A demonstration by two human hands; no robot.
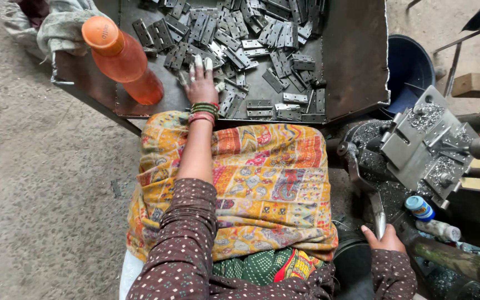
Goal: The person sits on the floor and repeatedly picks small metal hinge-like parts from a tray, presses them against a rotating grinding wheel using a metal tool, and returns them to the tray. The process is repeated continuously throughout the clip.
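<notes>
The left hand (pixel 201 83) reaches forward to the metal tray (pixel 356 66), at about 11 o'clock from the person's lap, and its fingers (pixel 199 62), taped at the tips, lie nearly together and flat on the metal hinges (pixel 251 39). These hinges form a loose grey pile that fills the upper part of the tray, toward 12 o'clock, and a few separate ones lie near the wrist. An orange bottle (pixel 123 58) stands at the left edge of the tray, at 9 o'clock from this hand. The right hand (pixel 385 240) is low at about 4 o'clock, and its fingers are closed around the lever handle (pixel 378 214) of the machine. Above it, at 2 o'clock, is the grey metal fixture (pixel 418 147) covered with metal chips. A colourful cloth (pixel 262 178) covers the lap.
</notes>
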